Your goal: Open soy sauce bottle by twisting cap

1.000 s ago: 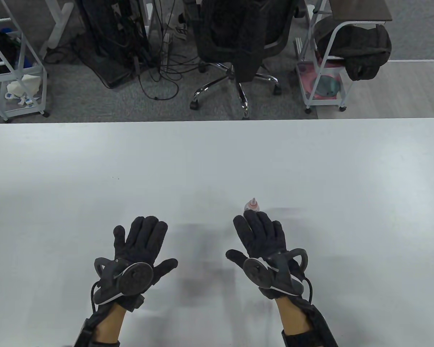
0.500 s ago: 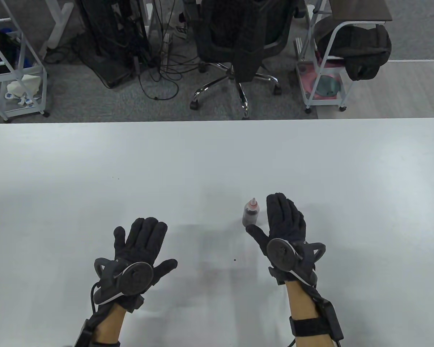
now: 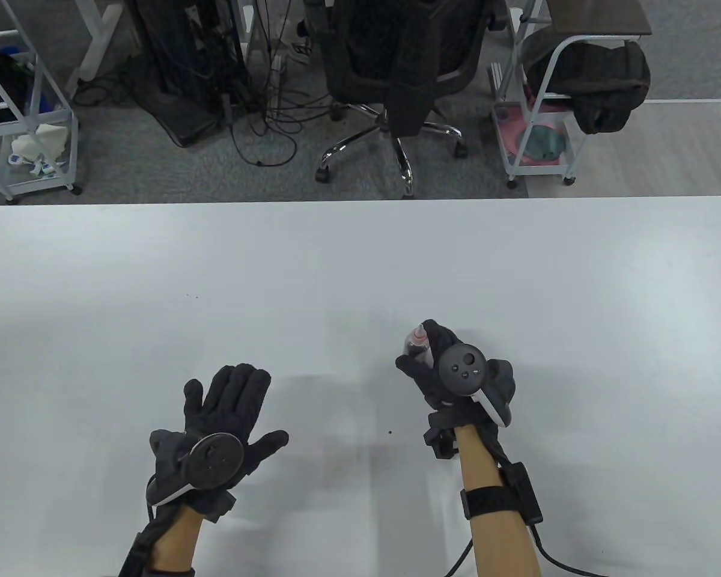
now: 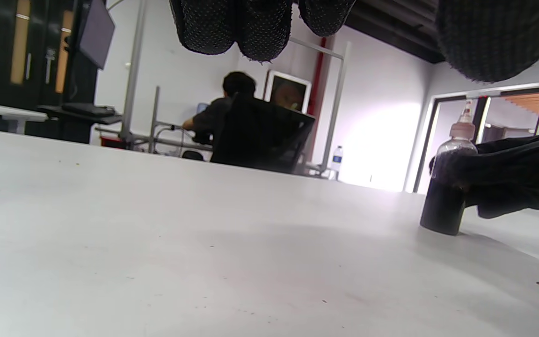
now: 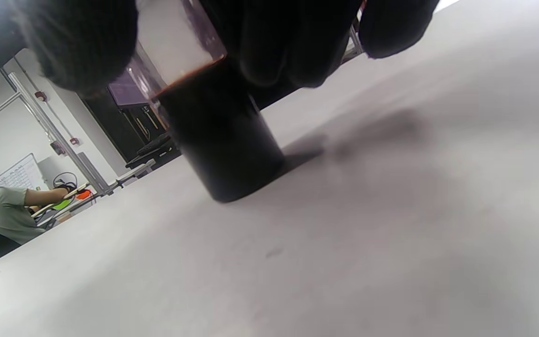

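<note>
A small clear bottle of dark soy sauce (image 3: pixel 413 347) stands upright on the white table (image 3: pixel 360 270), with a pinkish nozzle cap (image 3: pixel 419 333) on top. My right hand (image 3: pixel 432 363) grips the bottle's body from the right, thumb on the near left side. In the left wrist view the bottle (image 4: pixel 445 196) stands at the right with the cap (image 4: pixel 462 126) free above the gripping glove. In the right wrist view the dark lower part of the bottle (image 5: pixel 218 140) sits on the table under my fingers (image 5: pixel 279 42). My left hand (image 3: pixel 228 409) lies flat and open on the table, far left of the bottle.
A black office chair (image 3: pixel 396 66) and white wheeled racks (image 3: pixel 541 120) stand beyond the table's far edge. Cables lie on the carpet (image 3: pixel 264 120). A small dark speck (image 3: pixel 390 431) lies on the table between my hands.
My right hand moved from flat on the table beside the bottle to wrapping around it and now grips its body. My left hand slid slightly toward me and stays flat.
</note>
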`<state>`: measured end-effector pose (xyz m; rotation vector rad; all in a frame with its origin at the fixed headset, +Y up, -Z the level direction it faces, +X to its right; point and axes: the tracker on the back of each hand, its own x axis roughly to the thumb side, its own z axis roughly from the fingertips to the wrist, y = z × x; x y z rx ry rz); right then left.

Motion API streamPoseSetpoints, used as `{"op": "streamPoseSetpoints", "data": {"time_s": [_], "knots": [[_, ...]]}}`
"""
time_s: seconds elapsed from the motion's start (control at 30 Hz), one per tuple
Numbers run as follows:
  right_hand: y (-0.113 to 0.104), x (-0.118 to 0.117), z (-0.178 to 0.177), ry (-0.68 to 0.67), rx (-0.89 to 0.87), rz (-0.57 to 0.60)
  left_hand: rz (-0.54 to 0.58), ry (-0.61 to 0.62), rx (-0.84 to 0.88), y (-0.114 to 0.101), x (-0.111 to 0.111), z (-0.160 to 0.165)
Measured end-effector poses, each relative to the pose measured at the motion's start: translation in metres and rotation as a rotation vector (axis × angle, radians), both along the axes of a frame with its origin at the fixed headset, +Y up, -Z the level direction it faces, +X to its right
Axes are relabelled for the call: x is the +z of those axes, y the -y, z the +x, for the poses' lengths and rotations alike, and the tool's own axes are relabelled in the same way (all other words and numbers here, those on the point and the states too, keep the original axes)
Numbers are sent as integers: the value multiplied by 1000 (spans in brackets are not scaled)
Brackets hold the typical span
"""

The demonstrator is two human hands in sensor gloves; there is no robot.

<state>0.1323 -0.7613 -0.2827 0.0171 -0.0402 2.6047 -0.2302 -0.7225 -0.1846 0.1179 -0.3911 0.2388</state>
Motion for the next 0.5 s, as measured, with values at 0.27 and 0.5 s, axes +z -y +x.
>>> {"op": "streamPoseSetpoints", "data": {"time_s": [0.27,0.5], "knots": [[-11,11,-9,-85,5,55,6,21,21,0,1,2],[-33,42,-19,-170,61,76,29,80,63,-1,6,15]]}}
